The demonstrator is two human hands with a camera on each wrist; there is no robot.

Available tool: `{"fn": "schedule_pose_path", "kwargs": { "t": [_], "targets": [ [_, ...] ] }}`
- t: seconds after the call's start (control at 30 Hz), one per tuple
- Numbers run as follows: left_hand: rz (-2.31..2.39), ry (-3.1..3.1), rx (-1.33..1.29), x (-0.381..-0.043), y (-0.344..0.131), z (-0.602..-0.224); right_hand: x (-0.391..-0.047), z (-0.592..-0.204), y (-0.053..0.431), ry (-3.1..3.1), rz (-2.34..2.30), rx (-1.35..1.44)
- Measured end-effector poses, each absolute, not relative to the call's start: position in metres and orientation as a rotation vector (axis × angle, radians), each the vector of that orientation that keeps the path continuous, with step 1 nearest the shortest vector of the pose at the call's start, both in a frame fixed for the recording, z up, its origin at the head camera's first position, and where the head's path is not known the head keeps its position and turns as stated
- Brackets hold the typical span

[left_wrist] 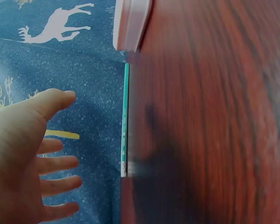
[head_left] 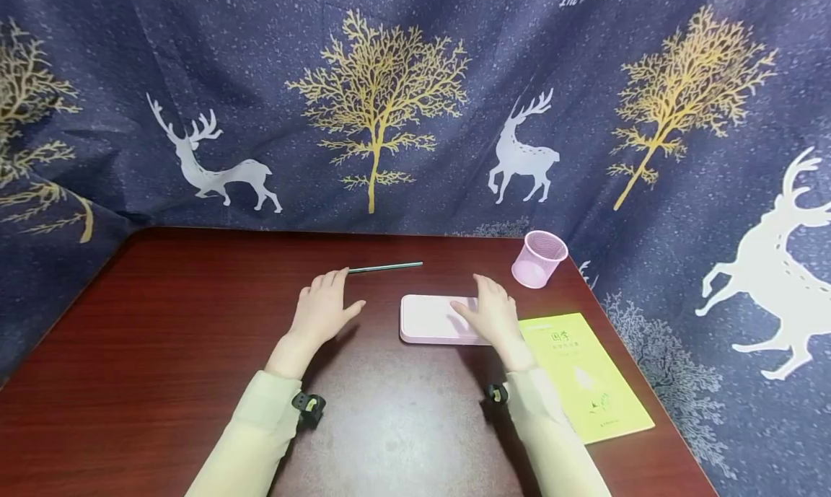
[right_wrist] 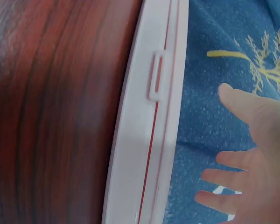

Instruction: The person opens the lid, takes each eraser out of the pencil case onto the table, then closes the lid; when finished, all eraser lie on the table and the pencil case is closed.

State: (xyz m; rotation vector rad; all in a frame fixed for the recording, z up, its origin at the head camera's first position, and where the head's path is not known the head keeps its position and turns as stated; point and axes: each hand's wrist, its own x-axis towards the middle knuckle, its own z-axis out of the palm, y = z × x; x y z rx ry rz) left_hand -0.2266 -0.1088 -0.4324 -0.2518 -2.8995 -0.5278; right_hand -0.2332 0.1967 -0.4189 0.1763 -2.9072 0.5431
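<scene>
I record the left hand (head_left: pixel 319 311) and right hand (head_left: pixel 496 315) well apart, fingers extended, gripping nothing. The green pencil (head_left: pixel 389 267) lies on the table (head_left: pixel 162 367) beside the left hand; contact I cannot determine. The pink case (head_left: pixel 428 318), also on the table, is partly hidden by the right hand; the right wrist view crops both ends.

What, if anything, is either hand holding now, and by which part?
Nothing is held: the left hand is open near the green pencil, and the right hand is open by the pink case.
</scene>
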Motion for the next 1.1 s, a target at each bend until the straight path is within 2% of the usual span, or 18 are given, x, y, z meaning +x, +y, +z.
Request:
{"fn": "schedule_pose_path", "kwargs": {
  "t": [0.27, 0.5, 0.77, 1.1],
  "targets": [
    [-0.645, -2.919, -0.300, -0.225, -0.100, -0.427, -0.236, -0.417, 0.222, -2.929, 0.781, 0.172],
    [-0.928, -2.940, -0.406, -0.230, -0.093, -0.434, -0.236, -0.414, 0.249, -3.034, 0.868, 0.133],
    [-1.174, -2.992, -0.533, -0.234, -0.085, -0.444, -0.231, -0.414, 0.271, -3.137, 1.004, 0.222],
    [-1.188, -3.064, -0.738, -0.238, -0.066, -0.452, -0.226, -0.423, 0.276, -3.165, 1.156, 0.334]
  ]
}}
